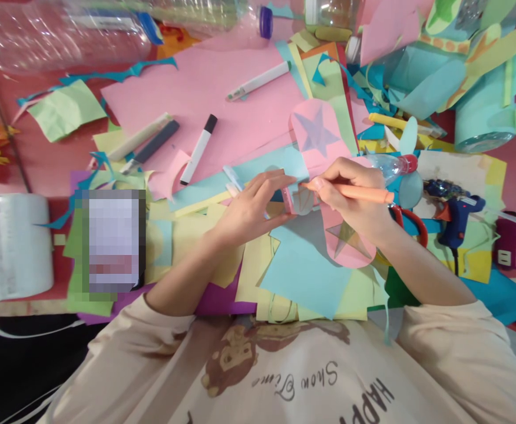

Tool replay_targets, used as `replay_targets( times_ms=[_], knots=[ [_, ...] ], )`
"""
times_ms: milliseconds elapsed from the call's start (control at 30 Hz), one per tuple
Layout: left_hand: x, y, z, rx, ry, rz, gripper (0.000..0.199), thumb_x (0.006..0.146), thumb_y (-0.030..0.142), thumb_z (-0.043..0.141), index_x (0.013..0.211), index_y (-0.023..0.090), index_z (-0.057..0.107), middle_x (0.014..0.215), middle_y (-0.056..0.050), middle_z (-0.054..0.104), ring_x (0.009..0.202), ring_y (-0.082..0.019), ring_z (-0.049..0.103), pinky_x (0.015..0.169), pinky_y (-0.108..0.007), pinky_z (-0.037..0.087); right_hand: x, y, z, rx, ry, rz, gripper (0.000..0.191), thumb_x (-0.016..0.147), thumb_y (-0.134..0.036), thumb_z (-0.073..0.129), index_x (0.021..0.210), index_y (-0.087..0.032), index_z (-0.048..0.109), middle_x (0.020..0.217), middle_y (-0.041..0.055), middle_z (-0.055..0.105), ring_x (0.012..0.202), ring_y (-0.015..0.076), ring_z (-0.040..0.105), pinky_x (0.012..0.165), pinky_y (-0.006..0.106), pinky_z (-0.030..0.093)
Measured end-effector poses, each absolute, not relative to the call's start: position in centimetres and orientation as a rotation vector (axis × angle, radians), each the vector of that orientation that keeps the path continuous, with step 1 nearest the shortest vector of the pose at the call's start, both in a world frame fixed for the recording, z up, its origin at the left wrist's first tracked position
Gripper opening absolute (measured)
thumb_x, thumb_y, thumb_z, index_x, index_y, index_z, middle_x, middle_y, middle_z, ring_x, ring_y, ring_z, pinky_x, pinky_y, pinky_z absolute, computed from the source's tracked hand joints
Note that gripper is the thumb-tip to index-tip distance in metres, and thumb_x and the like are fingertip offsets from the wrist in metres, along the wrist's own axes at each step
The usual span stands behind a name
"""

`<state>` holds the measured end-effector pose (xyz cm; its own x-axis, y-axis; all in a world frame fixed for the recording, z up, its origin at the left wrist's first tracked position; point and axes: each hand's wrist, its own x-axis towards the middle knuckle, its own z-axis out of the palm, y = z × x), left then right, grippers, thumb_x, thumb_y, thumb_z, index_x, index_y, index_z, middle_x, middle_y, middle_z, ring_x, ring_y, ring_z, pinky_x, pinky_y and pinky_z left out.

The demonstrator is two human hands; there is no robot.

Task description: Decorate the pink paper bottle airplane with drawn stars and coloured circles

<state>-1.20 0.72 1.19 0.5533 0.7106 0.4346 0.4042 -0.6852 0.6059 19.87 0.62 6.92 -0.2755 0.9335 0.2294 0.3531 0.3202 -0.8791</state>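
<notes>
My right hand (350, 197) is closed round an orange marker (364, 193), its tip on a small pale, round-ended piece (303, 200) with a pink edge. Thin brownish lines show on that piece. My left hand (258, 203) grips the same piece from the left, thumb below and fingers above; its far side is hidden. Next to the piece lies a pink paper shape (300, 121) with rounded ends and a star at each end. One star looks bluish, the other dark and see-through. My right hand partly covers this shape.
Clear plastic bottles (59, 35) lie along the back. Several markers (199, 149) rest on pink paper (152, 97). A blue glue gun (456, 221) and red-handled scissors (419, 227) are at right. A phone-like device (142, 247) and a white box (13, 247) are at left.
</notes>
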Motion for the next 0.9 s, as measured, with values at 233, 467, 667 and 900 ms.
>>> replay_targets(
  times_ms=[233,467,667,900],
  knots=[
    [-1.23,0.61,1.24,2.329,0.931,0.919,0.054,0.084,0.022,0.065,0.132,0.021,0.041,0.122,-0.012,0.059,0.122,-0.027,0.055,0.1,-0.044,0.05,20.07,0.65,6.92,-1.162,-1.832,0.882,0.028,0.088,-0.029,0.059,0.064,-0.019,0.05,0.058,-0.0041,0.052,0.056,0.0083,0.05,0.051,0.024,0.036],
    [-1.23,0.58,1.26,2.32,0.952,0.885,0.053,0.085,0.025,0.065,0.132,0.021,0.04,0.123,-0.012,0.058,0.123,-0.027,0.055,0.1,-0.044,0.051,20.14,0.67,7.04,-1.144,-1.813,0.913,0.03,0.083,-0.02,0.06,0.058,-0.02,0.043,0.056,-0.0053,0.044,0.053,0.0075,0.043,0.05,0.023,0.036],
    [-1.18,0.57,1.29,2.303,0.947,0.905,0.052,0.084,0.023,0.065,0.131,0.021,0.042,0.123,-0.013,0.058,0.121,-0.026,0.056,0.1,-0.044,0.051,20.03,0.59,7.3,-1.178,-1.837,0.905,0.031,0.08,-0.015,0.058,0.055,-0.02,0.04,0.052,-0.0058,0.037,0.05,0.0066,0.034,0.046,0.023,0.027],
    [-1.22,0.54,1.34,2.293,0.964,0.878,0.052,0.084,0.023,0.065,0.132,0.021,0.042,0.125,-0.012,0.057,0.123,-0.026,0.055,0.101,-0.044,0.05,19.88,0.48,7.43,-1.175,-1.868,0.956,0.035,0.081,-0.017,0.057,0.055,-0.02,0.035,0.05,-0.0068,0.033,0.049,0.0062,0.032,0.044,0.022,0.025]
  ],
)
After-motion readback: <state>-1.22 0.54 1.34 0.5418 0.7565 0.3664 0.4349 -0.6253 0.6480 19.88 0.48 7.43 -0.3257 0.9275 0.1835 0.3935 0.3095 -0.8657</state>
